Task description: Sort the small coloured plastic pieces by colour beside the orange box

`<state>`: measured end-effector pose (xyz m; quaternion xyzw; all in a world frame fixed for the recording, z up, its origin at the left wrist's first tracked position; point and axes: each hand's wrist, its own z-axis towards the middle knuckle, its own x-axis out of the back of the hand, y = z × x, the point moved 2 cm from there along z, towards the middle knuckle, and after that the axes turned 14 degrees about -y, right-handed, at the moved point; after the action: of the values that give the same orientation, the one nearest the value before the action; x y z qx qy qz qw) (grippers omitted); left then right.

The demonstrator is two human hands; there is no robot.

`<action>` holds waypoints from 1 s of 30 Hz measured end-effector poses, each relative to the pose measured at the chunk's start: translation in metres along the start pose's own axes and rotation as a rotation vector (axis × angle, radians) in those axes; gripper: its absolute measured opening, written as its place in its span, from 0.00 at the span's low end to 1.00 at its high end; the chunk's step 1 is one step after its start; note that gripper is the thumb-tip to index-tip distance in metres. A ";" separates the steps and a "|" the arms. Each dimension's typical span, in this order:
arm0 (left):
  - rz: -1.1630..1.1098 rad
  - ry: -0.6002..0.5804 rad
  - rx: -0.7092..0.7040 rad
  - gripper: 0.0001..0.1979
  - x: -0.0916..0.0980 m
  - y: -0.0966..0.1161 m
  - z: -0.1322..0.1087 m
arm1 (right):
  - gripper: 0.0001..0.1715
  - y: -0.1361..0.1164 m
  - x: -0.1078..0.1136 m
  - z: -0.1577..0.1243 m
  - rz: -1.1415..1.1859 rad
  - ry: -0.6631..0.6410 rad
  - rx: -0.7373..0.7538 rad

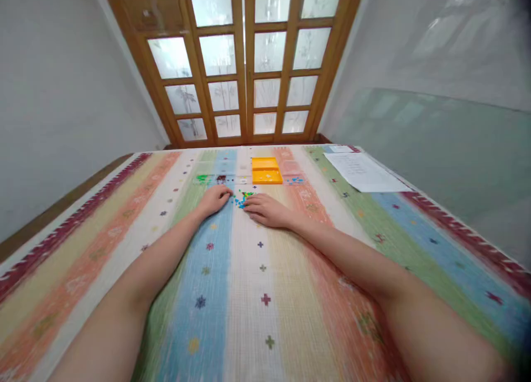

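A small loose heap of blue, green and yellow bits lies on the striped tablecloth, between my two hands. My left hand rests at the heap's left side, its fingers curled and close together; whatever is under the fingertips is too small to make out. From the right, my right hand lies low with fingers stretched out, their tips touching or covering the heap's edge. Just beyond the hands is an open orange box with a few pale bits inside.
Left of the orange box, a clear case holds green bits and dark red bits. Blue bits sit in a clear case on its right. Printed paper lies at the far right. Behind the table stand wood-framed glass doors.
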<state>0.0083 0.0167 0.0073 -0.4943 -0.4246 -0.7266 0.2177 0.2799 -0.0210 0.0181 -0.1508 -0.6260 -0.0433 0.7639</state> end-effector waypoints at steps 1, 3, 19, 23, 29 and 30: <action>-0.001 -0.003 0.001 0.13 0.000 0.000 0.000 | 0.19 0.001 -0.001 0.001 0.010 0.010 -0.008; 0.000 -0.007 0.003 0.13 0.000 -0.001 0.001 | 0.19 0.003 -0.002 0.002 0.029 0.022 -0.018; 0.019 -0.005 0.002 0.12 -0.001 0.000 0.002 | 0.24 -0.005 0.000 0.003 0.046 -0.051 0.008; 0.022 -0.005 -0.007 0.13 0.000 0.000 0.002 | 0.25 -0.007 -0.003 0.003 0.003 -0.091 -0.004; 0.030 -0.005 -0.011 0.13 -0.001 0.000 0.003 | 0.30 -0.008 -0.010 0.003 -0.072 -0.166 -0.040; 0.031 -0.003 -0.012 0.13 -0.001 0.000 0.003 | 0.30 -0.008 -0.011 0.004 -0.074 -0.175 -0.042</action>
<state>0.0103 0.0187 0.0066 -0.5030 -0.4129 -0.7251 0.2254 0.2721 -0.0294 0.0097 -0.1466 -0.6944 -0.0711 0.7009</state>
